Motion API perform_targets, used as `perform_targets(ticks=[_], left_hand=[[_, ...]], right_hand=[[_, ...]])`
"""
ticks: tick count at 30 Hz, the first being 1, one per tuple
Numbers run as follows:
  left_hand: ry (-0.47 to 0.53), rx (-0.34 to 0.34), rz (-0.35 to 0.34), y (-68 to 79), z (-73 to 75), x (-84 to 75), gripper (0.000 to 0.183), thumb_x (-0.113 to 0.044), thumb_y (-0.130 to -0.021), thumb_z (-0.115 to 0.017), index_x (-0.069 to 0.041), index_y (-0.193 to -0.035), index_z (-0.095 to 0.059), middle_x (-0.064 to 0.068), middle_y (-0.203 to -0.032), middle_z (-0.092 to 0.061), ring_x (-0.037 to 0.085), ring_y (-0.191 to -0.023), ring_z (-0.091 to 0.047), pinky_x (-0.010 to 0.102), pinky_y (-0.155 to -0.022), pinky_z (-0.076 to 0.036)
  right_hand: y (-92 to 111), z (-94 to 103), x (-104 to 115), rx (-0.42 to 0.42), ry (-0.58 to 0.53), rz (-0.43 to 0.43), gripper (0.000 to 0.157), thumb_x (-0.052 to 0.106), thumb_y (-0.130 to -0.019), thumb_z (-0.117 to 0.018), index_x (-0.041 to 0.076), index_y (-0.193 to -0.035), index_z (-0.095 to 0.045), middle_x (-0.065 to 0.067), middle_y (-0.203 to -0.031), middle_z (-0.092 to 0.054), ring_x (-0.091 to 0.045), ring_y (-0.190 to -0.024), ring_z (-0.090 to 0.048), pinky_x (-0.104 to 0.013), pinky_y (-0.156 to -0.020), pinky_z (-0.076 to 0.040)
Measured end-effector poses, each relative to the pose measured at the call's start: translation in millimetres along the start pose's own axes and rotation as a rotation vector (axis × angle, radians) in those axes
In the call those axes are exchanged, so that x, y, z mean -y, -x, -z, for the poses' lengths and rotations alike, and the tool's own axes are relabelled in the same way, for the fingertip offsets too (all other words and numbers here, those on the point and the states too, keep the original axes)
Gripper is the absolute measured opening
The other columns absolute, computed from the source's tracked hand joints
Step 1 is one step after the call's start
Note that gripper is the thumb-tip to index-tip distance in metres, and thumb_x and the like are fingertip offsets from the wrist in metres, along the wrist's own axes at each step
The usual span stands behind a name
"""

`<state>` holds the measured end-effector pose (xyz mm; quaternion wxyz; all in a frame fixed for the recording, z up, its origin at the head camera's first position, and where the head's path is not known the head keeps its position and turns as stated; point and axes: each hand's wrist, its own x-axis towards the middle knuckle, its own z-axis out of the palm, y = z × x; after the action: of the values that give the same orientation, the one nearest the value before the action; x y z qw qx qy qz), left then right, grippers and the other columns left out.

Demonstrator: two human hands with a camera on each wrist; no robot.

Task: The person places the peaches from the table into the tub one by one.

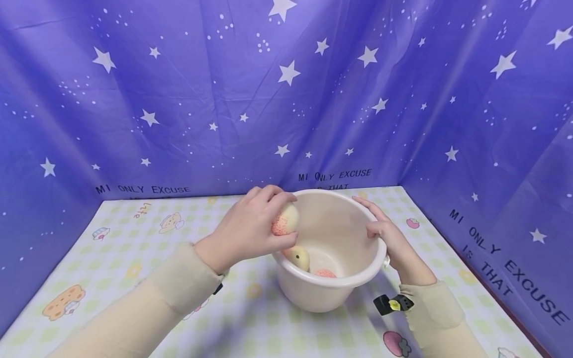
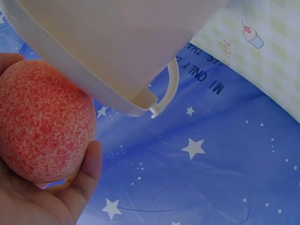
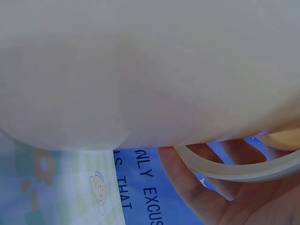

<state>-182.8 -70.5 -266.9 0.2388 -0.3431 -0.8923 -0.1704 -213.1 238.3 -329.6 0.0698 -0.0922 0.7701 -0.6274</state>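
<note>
My left hand (image 1: 250,223) grips a peach (image 1: 286,219), pale yellow with a speckled red side, at the left rim of a cream-white bucket (image 1: 313,296). In the left wrist view the red side of this peach (image 2: 47,122) faces the camera, with fingers and thumb around it, close to the bucket's rim (image 2: 108,91). My right hand (image 1: 396,243) holds the bucket by its right rim. The right wrist view has that hand (image 3: 201,192) by the bucket's curved handle (image 3: 234,172). Inside the bucket lie another peach (image 1: 301,258) and a red speckled piece (image 1: 325,273), mostly hidden by the front rim.
A checked green-and-white cloth (image 1: 134,293) with cartoon prints covers the table. Behind and to both sides hangs a blue curtain (image 1: 215,89) with white stars, meeting the table's back edge just beyond the bucket.
</note>
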Motion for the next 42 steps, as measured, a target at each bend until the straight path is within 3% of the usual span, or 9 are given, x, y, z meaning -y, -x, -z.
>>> perform_targets(ticks=[22,30,42], left_hand=[[0.013,0.029,-0.028,-5.3,-12.5,-9.4,0.055,-0.037,-0.075,-0.074,-0.015,-0.125,-0.063,0.006,-0.117,-0.063,0.025,-0.099,-0.059,0.036,-0.082,-0.052],[0.050,0.086,-0.013,-8.1,-18.7,-13.7,0.051,-0.037,-0.078,-0.072,-0.017,-0.124,-0.062,0.003,-0.120,-0.061,0.024,-0.113,-0.057,0.038,-0.083,-0.054],[0.047,0.121,0.005,-10.2,-25.2,-16.6,0.050,-0.039,-0.079,-0.071,-0.018,-0.124,-0.062,0.003,-0.122,-0.061,0.025,-0.111,-0.058,0.038,-0.082,-0.055]], right_hand=[[-1.6,-1.0,0.8,0.001,-0.012,0.003,0.090,-0.005,-0.069,-0.035,0.015,-0.156,-0.024,-0.016,-0.149,-0.031,-0.014,-0.105,-0.049,-0.025,-0.078,-0.048],[0.9,0.8,2.5,-0.003,-0.008,0.000,0.091,-0.005,-0.069,-0.035,0.016,-0.156,-0.024,-0.017,-0.149,-0.031,-0.014,-0.104,-0.050,-0.026,-0.075,-0.049],[-1.2,0.7,1.2,0.002,-0.014,0.005,0.090,-0.005,-0.068,-0.035,0.015,-0.156,-0.025,-0.016,-0.146,-0.034,-0.013,-0.105,-0.050,-0.025,-0.078,-0.048]])
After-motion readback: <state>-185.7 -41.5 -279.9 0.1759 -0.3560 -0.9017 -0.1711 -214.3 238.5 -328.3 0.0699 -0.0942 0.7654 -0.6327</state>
